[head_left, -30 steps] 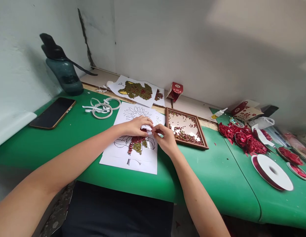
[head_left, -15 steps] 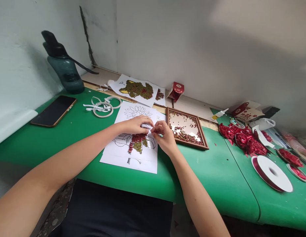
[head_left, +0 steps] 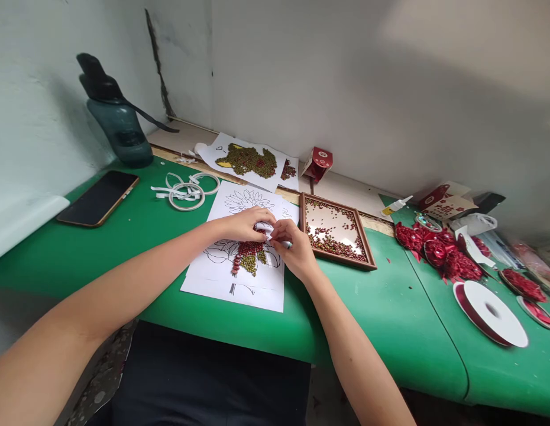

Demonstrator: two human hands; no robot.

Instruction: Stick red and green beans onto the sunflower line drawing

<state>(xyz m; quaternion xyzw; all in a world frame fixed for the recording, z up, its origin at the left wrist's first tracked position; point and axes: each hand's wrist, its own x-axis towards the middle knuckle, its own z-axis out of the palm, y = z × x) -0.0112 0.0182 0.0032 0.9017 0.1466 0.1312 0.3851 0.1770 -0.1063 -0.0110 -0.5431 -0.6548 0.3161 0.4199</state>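
Observation:
A white sheet with a line-drawn flower (head_left: 239,248) lies on the green table (head_left: 124,236). Red and green beans (head_left: 248,255) cover part of the drawing. My left hand (head_left: 243,225) rests on the sheet, fingers curled over the bean patch. My right hand (head_left: 295,248) meets it from the right, fingertips pinched together on a small white piece I cannot make out. Both hands touch at the fingertips above the beans. A brown wooden frame (head_left: 337,229) holding loose beans lies just right of my right hand.
A phone (head_left: 97,198) and a dark water bottle (head_left: 115,118) stand at the left. White tape rings (head_left: 186,190) lie behind the sheet, near a finished bean picture (head_left: 246,160). Red ribbon flowers (head_left: 439,248), a ribbon spool (head_left: 490,310) and a glue bottle (head_left: 394,205) sit at the right.
Both hands stay at the same spot on the drawing; the fingertips have drawn slightly closer together. The view has shifted a little.

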